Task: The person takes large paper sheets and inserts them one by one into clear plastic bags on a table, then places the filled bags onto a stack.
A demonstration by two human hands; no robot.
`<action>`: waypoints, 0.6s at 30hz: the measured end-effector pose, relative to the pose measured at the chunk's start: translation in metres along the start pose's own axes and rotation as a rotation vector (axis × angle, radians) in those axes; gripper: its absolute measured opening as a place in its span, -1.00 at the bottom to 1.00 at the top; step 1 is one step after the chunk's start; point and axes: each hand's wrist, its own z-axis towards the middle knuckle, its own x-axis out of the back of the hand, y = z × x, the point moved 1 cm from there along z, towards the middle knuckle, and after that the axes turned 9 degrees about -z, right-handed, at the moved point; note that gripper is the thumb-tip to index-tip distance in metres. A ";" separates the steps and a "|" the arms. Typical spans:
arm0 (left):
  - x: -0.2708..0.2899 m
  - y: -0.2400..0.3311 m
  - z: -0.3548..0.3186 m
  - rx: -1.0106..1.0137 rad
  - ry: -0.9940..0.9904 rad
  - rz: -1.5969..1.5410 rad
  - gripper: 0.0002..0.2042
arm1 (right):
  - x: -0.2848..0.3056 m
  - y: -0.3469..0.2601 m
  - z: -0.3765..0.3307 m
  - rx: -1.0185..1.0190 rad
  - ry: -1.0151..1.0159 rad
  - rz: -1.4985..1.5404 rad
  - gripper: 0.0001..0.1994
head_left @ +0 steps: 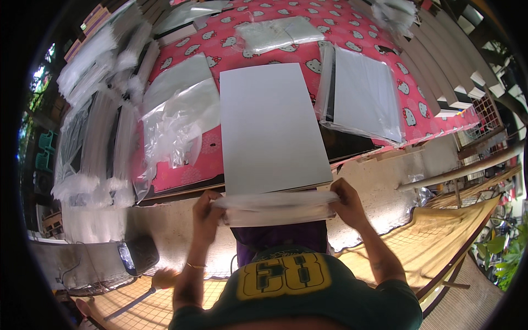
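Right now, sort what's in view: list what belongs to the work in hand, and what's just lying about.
In hand:
- left hand and right hand, each gripping an end of the clear plastic sleeve
- grey board, its near end at the sleeve

Lying about:
- bagged boards on the pink patterned cloth
- loose plastic bags
- folded bags
- bag stacks at left

Clear plastic bags (181,118) (crumpled, glossy) lie left of a bagged white-and-black flat pack (360,93) on the desk (352,27).
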 end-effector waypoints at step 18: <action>0.010 0.053 -0.024 -0.293 0.026 -0.336 -0.51 | 0.043 -0.106 0.000 0.257 -0.069 0.412 -0.60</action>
